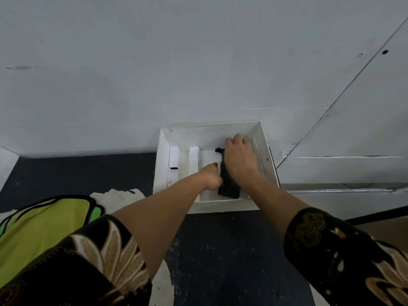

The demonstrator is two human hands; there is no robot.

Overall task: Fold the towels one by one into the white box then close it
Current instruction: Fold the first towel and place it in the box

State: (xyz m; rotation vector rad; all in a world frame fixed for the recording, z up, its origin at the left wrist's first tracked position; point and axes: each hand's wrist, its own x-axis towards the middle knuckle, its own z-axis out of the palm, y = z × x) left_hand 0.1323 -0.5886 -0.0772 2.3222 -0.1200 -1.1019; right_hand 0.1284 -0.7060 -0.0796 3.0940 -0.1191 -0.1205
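An open white box (pixel 268 155) stands on the dark table against the wall. Inside it, on the right, lies a folded black towel (pixel 229 186). My right hand (pixel 239 156) rests flat on top of that towel, fingers pointing toward the far wall of the box. My left hand (pixel 212 176) is inside the box at the towel's left edge, fingers curled against it. A lime-green towel (pixel 42 224) and a cream towel (pixel 117 196) lie on the table at the left, near my left arm.
The dark blue table top (pixel 77 171) ends at a pale wall (pixel 198 62) right behind the box. White dividers (pixel 194 160) stand in the box's left half. A white ledge (pixel 342 168) runs to the right of the box.
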